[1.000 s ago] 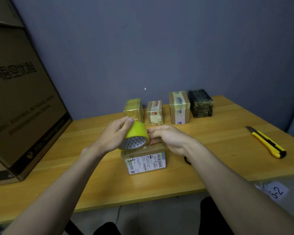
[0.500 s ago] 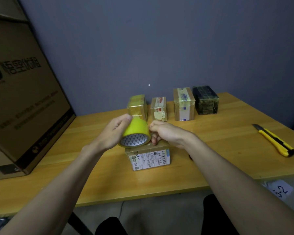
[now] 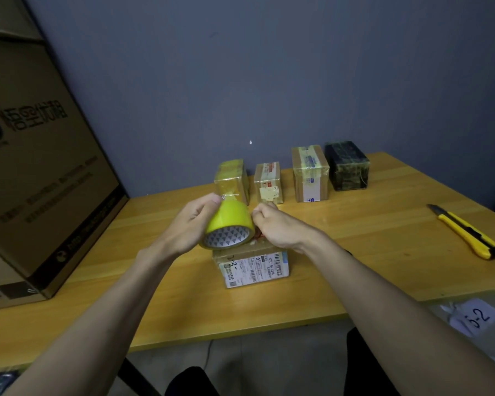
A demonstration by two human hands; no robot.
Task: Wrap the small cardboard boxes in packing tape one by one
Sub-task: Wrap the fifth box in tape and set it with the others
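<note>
Yellow tape roll (image 3: 227, 226) sits gripped in my left hand (image 3: 190, 224) just above the labelled cardboard box (image 3: 253, 264) on the table (image 3: 355, 252); my right hand (image 3: 275, 225) pinches at the roll's edge.

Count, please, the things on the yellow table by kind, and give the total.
Small cardboard boxes: 5, namely the labelled box under the hands and four in the back row: yellow-taped box, box with red label, tall box, black-wrapped box
Large cardboard box: 1
Roll of yellow tape: 1, held above the table
Utility knife: 1
Total: 8
</note>
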